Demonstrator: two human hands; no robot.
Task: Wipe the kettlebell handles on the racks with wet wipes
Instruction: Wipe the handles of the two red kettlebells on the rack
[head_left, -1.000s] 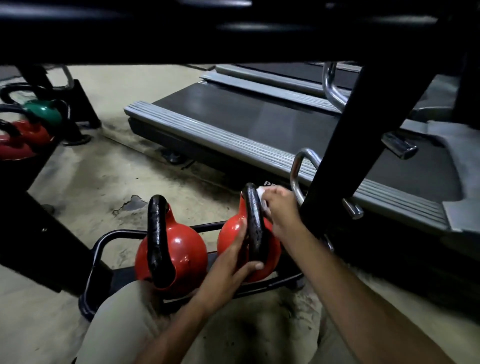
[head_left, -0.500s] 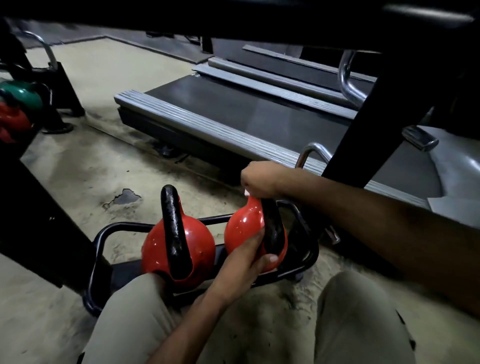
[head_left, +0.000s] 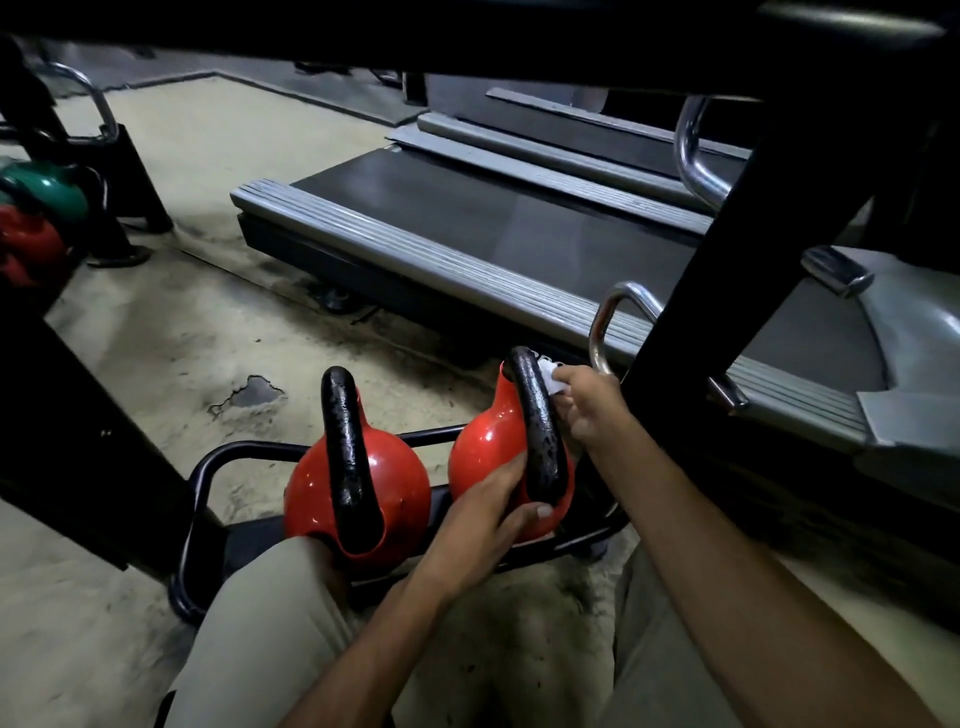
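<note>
A: Left to right. Left kettlebell (head_left: 363, 488), red, stands on the low rack (head_left: 218, 457). Its black left handle (head_left: 343, 431) is upright, and neither hand is on it. Just right of it is the left hand (head_left: 483, 525).

B: Holding what?

A: The right kettlebell (head_left: 480, 447). The fingers (head_left: 511, 465) curl round the bell's left flank and the thumb hooks across the near side, at the foot of the handle. It looks like a firm, steadying grip.

B: And the wipe?

A: Wet wipe (head_left: 549, 376), white and bunched, is pressed to the upper far side of the right handle (head_left: 535, 415). The right hand (head_left: 587, 408) pinches it, fingertips closed tight on the wad and the other fingers curled in. Treadmill (head_left: 467, 223) lies beyond.

B: How to do this pass well?

A: My judgement:
- Wrap the wipe round the bar rather than dab one face.
- Draw it over the crown and down both legs to the bell.
- Bear down with the left hand so the bell neither rolls nor knocks its neighbour; the two stand just beside each other.
- Press firmly, since the iron looks pitted.

B: Risk?

A: The wad is small and could snag or slip out on the rough surface. I cannot tell whether the left handle has been wiped.
</note>
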